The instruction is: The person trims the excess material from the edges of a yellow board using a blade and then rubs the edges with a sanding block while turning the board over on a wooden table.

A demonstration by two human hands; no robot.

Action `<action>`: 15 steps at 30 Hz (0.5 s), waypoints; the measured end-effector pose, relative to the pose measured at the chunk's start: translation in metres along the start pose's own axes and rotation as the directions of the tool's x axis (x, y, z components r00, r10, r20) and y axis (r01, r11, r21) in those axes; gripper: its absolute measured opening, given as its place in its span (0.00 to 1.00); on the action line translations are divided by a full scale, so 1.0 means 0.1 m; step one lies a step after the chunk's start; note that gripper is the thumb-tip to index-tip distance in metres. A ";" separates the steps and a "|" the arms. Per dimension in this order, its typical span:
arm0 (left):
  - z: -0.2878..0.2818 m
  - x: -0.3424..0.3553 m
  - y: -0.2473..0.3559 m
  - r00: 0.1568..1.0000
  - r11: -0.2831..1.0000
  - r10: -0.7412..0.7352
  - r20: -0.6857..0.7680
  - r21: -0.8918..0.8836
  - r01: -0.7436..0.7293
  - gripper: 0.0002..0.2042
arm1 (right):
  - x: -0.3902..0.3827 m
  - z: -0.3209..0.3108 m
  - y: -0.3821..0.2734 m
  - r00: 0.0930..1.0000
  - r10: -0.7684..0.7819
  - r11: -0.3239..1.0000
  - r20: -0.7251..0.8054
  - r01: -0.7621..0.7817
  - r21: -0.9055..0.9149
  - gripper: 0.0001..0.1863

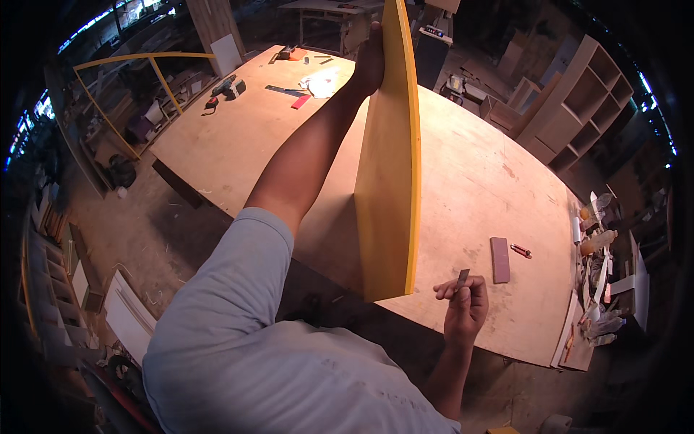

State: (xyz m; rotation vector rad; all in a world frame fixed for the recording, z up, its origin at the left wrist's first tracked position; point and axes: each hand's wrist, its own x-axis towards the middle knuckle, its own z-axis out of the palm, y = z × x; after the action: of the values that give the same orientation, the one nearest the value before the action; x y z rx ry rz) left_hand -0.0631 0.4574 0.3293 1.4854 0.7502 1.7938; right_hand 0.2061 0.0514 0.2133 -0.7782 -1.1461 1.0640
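A wooden panel (387, 195) with a yellow edge stands upright on its long side on the worktable (477, 173), its near end reaching the table's front edge. My left arm stretches far forward, and my left hand (371, 61) grips the panel near its far end; some of its fingers are hidden. To the right of the panel's near end, my right hand (466, 307) pinches a small flat dark blade (463, 278) between thumb and fingers, apart from the panel. Beyond that hand lie a brownish-purple sanding block (500, 260) and a red utility knife (520, 251).
At the table's far left lie a cordless drill (230, 87), a red tape measure (210, 106), a dark try square (285, 91) and a white cloth (320, 82). Bottles (598, 241) and clutter line the right edge. A shelf unit (578, 101) stands at the back right.
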 end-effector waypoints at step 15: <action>-0.03 -0.06 0.08 1.000 0.999 0.013 0.003 -0.042 -0.013 0.32 | 0.10 0.17 0.04 0.997 0.073 0.997 0.003 -0.073 -0.033 0.06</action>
State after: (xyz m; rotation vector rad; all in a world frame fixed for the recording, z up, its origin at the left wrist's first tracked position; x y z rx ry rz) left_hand -0.0661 0.4473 0.3318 1.4688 0.6978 1.8053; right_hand 0.1890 0.0619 0.2171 -0.8492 -1.1489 1.1102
